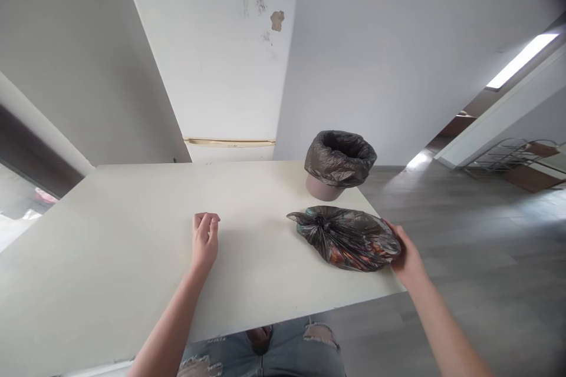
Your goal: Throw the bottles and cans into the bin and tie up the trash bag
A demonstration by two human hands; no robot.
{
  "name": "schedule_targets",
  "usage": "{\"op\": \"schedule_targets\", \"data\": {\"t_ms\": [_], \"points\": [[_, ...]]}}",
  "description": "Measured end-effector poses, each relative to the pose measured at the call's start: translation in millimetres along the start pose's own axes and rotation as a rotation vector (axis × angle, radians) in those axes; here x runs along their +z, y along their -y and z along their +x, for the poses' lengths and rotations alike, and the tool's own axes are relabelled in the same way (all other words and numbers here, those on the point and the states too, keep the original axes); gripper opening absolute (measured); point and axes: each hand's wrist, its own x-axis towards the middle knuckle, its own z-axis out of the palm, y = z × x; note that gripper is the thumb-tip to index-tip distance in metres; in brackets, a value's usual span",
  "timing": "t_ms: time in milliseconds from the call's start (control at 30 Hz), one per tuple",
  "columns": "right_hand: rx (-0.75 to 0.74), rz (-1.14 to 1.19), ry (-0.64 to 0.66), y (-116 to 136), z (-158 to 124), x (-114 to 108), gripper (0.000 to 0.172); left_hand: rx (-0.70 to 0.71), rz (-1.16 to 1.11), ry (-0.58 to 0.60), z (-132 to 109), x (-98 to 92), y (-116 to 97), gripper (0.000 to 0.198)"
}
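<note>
A knotted black garbage bag [349, 238], full and see-through in places with reddish and green contents, lies on its side on the white table [256, 283]. Its twisted knot points left. My right hand [404, 256] grips the bag's right end near the table edge, with the fingers partly hidden behind it. To the left, my left hand [206, 238] rests on the tabletop, its fingers curled in and holding nothing, well apart from the bag. Just behind the bag stands a small brownish trash can [325, 187], upright and lined with a black bag folded over its rim.
A white refrigerator [212, 59] with peeling spots stands beyond the table's far edge. Grey wooden floor [460, 259] lies to the right, with a metal rack [508, 156] farther off. The table's right edge runs close beside the bag and the can.
</note>
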Motion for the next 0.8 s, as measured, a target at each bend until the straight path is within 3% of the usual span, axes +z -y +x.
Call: {"op": "schedule_targets", "data": {"t_ms": [167, 300, 367, 433, 567, 667, 733, 800], "points": [[0.047, 0.134, 0.104, -7.7, 1.8, 25.2, 0.053, -0.002, -0.055, 0.022, 1.7, 0.6, 4.5, 0.041], [0.079, 0.191, 0.146, -25.0, 11.1, 70.2, 0.036, -0.062, -0.148, 0.11, 1.3, 3.4, 10.9, 0.049], [0.094, 0.213, 0.153, -37.7, 15.0, 98.6, 0.025, -0.104, -0.178, 0.169, 0.8, 5.4, 13.1, 0.051], [0.118, 0.217, 0.198, -49.6, 17.7, 129.0, 0.024, -0.131, -0.223, 0.199, 0.8, 7.4, 13.8, 0.052], [0.2, 0.135, 0.518, -60.7, 22.3, 195.7, 0.037, -0.157, -0.369, 0.161, 3.3, 9.2, 12.9, 0.056], [0.163, 0.028, 0.773, -60.3, 27.7, 251.0, 0.046, -0.194, -0.519, 0.227, 6.6, 7.0, 13.6, 0.059], [0.146, -0.045, 0.842, -60.4, 32.5, 286.7, 0.05, -0.163, -0.512, 0.262, 8.5, 4.2, 15.5, 0.053], [0.127, -0.083, 0.851, -61.7, 37.8, 317.5, 0.053, -0.118, -0.428, 0.22, 9.8, 1.7, 17.8, 0.044]]}}
